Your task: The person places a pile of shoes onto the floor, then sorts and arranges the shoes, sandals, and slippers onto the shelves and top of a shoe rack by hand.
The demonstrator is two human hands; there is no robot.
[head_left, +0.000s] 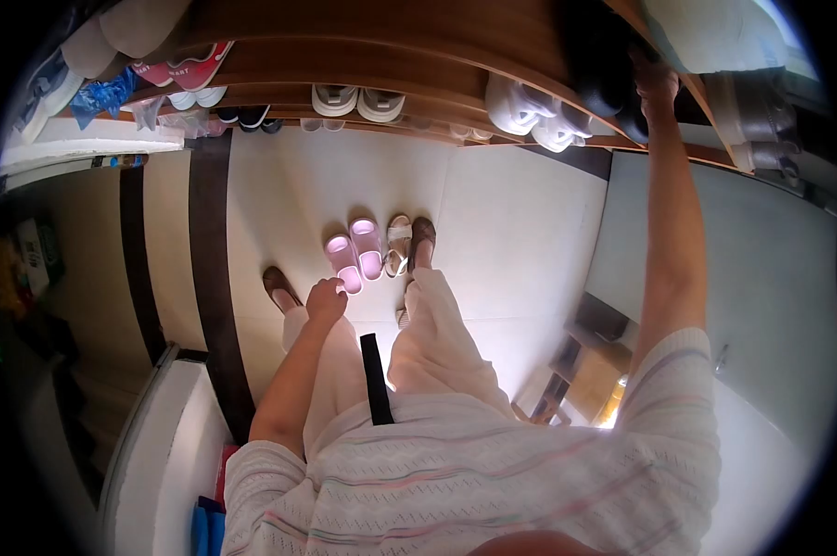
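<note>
My right hand (657, 85) reaches into the right part of the wooden shoe rack (437, 46), beside dark shoes (604, 79); its fingers are in shadow, and what they touch is hard to make out. Lower down, my left hand (327, 301) hangs in front of my thigh with its fingers loosely curled, and it seems to hold nothing. Just beyond it on the floor lie pink slippers (367, 250). Beige sandals (398, 246) lie between those slippers and my right foot.
White sneakers (534, 113), beige shoes (380, 104) and red shoes (201, 67) stand on the rack. A pale cabinet or door (752, 278) is at the right. At the left are a white ledge (164, 445) and dark floor strips (216, 269).
</note>
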